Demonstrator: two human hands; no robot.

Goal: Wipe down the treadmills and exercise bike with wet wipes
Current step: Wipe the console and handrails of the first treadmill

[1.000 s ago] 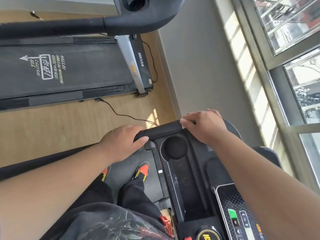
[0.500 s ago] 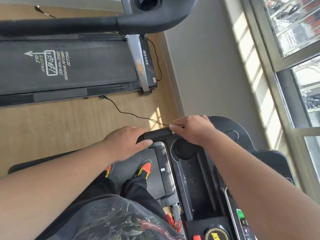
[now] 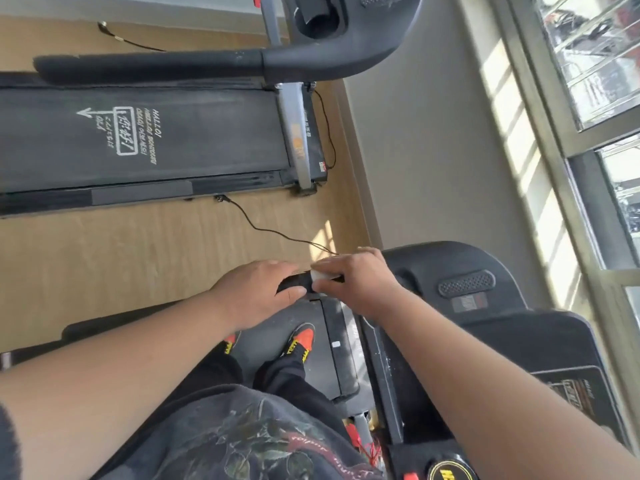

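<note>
I stand on a black treadmill; its console point(image 3: 485, 306) is at the right. My left hand point(image 3: 256, 292) grips its black foam handrail point(image 3: 294, 283), thumb curled under the bar. My right hand point(image 3: 360, 282) is curled round the same bar just to the right, pressing a white wet wipe point(image 3: 320, 274) against it. Only a small edge of the wipe shows under the fingers. The two hands are nearly touching. A second treadmill point(image 3: 138, 140) lies across the wooden floor at the upper left.
The second treadmill's long handrail point(image 3: 173, 64) crosses the top of the view. A thin black cable point(image 3: 263, 230) runs over the floor from it toward my hands. A grey wall and windows point(image 3: 588, 98) stand at the right. My orange shoes point(image 3: 301, 337) are on the belt.
My right hand has slid left along the handrail with the wipe, closing the gap to my left hand, which stays gripping the bar. The view has swung a little.
</note>
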